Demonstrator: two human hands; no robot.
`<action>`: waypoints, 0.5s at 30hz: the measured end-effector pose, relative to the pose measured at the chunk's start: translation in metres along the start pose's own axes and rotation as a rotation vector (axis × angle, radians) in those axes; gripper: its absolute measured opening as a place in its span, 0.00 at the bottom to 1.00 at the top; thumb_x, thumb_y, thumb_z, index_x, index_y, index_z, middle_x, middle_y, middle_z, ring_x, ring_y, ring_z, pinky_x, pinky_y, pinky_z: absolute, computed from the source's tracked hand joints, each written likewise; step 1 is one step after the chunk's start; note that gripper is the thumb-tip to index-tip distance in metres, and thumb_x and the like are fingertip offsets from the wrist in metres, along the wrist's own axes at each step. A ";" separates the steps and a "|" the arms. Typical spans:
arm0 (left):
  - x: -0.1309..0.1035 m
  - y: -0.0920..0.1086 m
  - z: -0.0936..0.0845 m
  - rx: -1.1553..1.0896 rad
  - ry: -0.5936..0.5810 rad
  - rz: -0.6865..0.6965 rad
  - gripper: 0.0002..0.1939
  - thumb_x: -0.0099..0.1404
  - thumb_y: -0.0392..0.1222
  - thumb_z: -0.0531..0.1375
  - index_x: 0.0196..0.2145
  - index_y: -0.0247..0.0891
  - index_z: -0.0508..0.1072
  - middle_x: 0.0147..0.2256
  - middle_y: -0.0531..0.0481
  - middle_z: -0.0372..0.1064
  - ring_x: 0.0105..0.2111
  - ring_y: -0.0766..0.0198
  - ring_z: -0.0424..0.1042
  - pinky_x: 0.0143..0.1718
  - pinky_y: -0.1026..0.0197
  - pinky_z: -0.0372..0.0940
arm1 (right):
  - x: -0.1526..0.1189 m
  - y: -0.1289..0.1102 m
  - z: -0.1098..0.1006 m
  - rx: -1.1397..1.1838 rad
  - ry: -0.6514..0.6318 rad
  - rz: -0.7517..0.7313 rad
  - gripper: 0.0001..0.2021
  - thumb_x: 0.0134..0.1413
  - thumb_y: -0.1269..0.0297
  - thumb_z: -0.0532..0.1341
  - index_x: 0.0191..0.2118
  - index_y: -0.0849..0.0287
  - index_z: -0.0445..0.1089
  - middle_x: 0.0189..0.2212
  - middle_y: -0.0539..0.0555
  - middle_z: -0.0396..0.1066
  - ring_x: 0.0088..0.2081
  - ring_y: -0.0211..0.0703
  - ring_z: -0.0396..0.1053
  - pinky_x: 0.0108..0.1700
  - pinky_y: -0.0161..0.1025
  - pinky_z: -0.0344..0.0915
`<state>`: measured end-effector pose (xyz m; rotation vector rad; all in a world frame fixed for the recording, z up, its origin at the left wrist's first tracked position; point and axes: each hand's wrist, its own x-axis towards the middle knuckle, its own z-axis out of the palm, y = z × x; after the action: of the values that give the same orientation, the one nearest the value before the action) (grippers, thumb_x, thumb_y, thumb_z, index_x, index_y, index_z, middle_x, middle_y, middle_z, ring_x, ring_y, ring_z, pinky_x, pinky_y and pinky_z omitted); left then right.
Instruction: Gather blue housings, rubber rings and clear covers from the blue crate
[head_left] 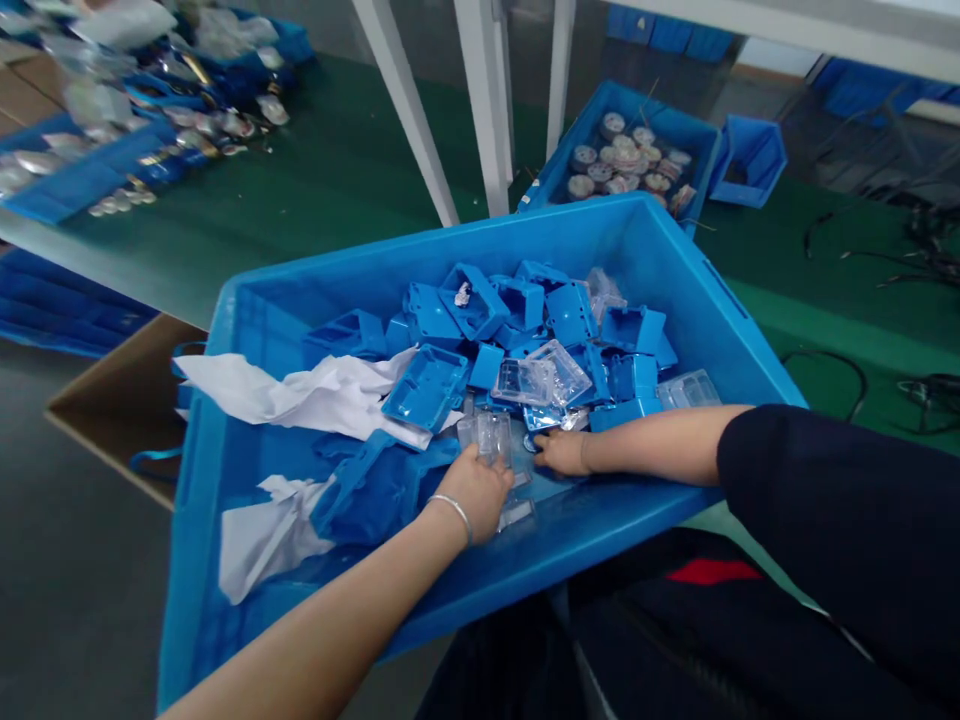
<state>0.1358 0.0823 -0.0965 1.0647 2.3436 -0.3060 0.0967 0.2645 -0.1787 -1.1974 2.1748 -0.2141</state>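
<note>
Head view: a large blue bin (pixel 247 330) is seen tilted toward the person. It is filled with blue plastic housings (pixel 427 385), clear plastic covers (pixel 544 378) and crumpled white paper (pixel 300 392) along its left side. The left hand (pixel 480 490) is closed around a clear cover (pixel 495 437), which is held upright just above the bin floor, long axis roughly vertical, near the front wall. The right hand (pixel 562 452) is laid flat, fingers loosely bent, on the parts just beside it; whether anything is gripped cannot be told. Behind, a smaller blue tray (pixel 660 125) holding round parts (pixel 626 158) is set on the green bench (pixel 330 180).
</note>
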 end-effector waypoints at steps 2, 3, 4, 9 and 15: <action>0.002 -0.001 -0.001 0.009 0.000 0.012 0.20 0.55 0.44 0.58 0.45 0.34 0.70 0.51 0.34 0.65 0.42 0.47 0.70 0.48 0.46 0.54 | -0.014 -0.006 -0.027 0.076 0.022 0.026 0.07 0.49 0.69 0.62 0.36 0.64 0.70 0.35 0.52 0.67 0.31 0.36 0.64 0.35 0.35 0.63; 0.004 -0.001 -0.002 0.015 0.000 0.018 0.19 0.56 0.44 0.57 0.45 0.34 0.70 0.50 0.34 0.66 0.42 0.47 0.70 0.47 0.46 0.55 | -0.026 -0.010 -0.044 0.118 0.041 0.032 0.06 0.47 0.68 0.63 0.33 0.64 0.71 0.32 0.51 0.66 0.30 0.35 0.64 0.34 0.33 0.62; 0.007 -0.001 -0.003 0.022 0.000 0.028 0.18 0.58 0.45 0.55 0.44 0.34 0.71 0.48 0.34 0.68 0.43 0.47 0.70 0.46 0.47 0.56 | -0.042 -0.014 -0.064 0.161 0.065 0.031 0.06 0.45 0.67 0.64 0.32 0.62 0.71 0.31 0.50 0.65 0.30 0.35 0.63 0.34 0.32 0.61; 0.044 0.007 -0.008 0.084 -0.020 0.121 0.13 0.64 0.44 0.53 0.39 0.34 0.73 0.34 0.43 0.73 0.41 0.54 0.70 0.43 0.51 0.61 | -0.193 -0.022 -0.130 0.448 0.435 0.168 0.04 0.51 0.64 0.59 0.33 0.59 0.68 0.34 0.49 0.64 0.38 0.35 0.64 0.44 0.33 0.61; 0.123 0.018 0.007 0.157 -0.092 0.095 0.13 0.62 0.47 0.58 0.33 0.33 0.72 0.31 0.49 0.73 0.32 0.64 0.72 0.35 0.58 0.68 | -0.360 -0.030 0.009 1.059 1.177 1.078 0.14 0.48 0.52 0.62 0.32 0.59 0.62 0.27 0.48 0.62 0.26 0.34 0.62 0.28 0.32 0.62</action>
<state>0.0855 0.1677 -0.1714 1.2054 2.2092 -0.4987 0.2607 0.5386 -0.0097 0.9474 2.5237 -1.5680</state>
